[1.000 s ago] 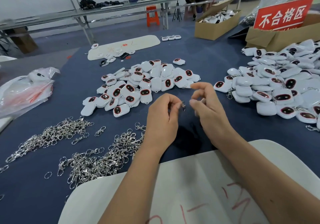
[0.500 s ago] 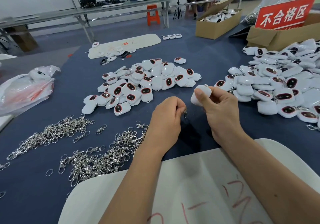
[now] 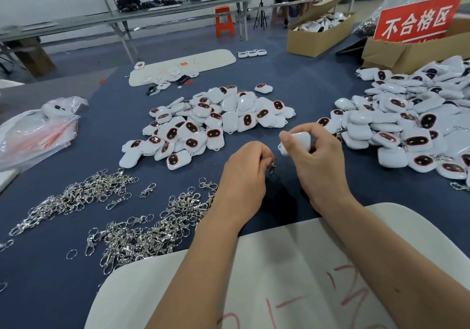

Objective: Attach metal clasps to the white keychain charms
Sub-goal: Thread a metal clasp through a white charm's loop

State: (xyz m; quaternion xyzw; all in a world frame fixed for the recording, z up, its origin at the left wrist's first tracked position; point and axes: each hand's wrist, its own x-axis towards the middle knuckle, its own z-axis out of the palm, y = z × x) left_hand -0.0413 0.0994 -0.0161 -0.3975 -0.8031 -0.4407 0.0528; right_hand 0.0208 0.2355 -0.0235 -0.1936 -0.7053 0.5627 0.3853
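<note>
Workshop, benches behind | blue tbl [image 3: 76, 290] | charm piles [image 3: 216, 122], clasps [image 3: 142, 234]

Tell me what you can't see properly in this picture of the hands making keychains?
Head view only:
- Small silver metal clasp: mostly hidden inside the left hand; its open or closed state is too small to tell.
- White plastic charm: the right hand covers its loop and face.
- Right-hand heap of white charms: cut off by the right edge.
- Open cardboard box: its contents are too far away and blurred.
</note>
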